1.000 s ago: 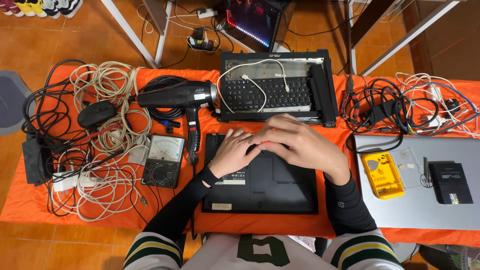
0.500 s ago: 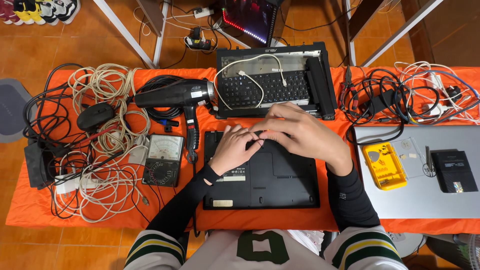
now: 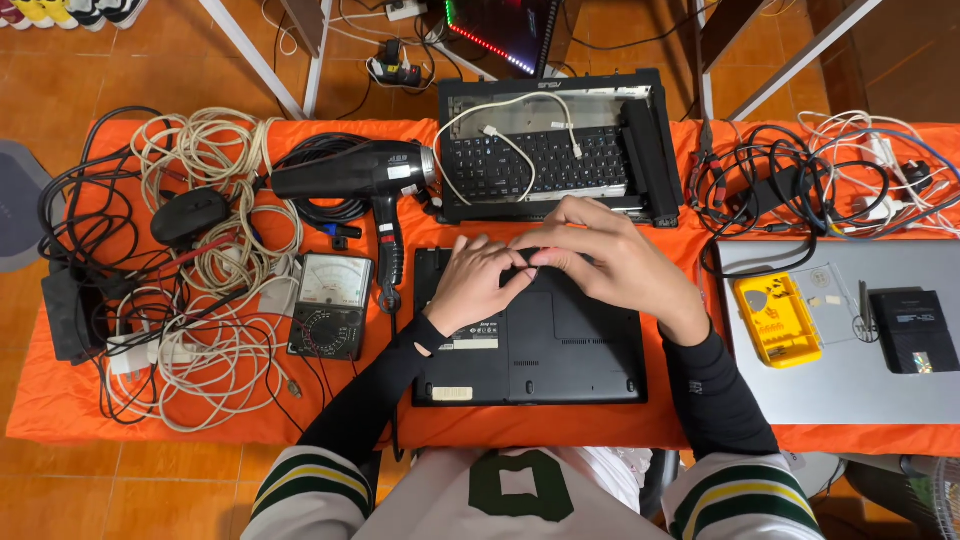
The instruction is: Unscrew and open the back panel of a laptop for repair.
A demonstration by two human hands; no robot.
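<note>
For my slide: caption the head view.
Left hand and right hand meet on an upturned black laptop.

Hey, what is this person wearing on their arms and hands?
Both hands are bare: left hand, right hand. No gloves, rings or watch show. Each forearm is covered to the wrist by a tight black sleeve. Near the elbows, looser white sleeves carry green and yellow stripes.
</note>
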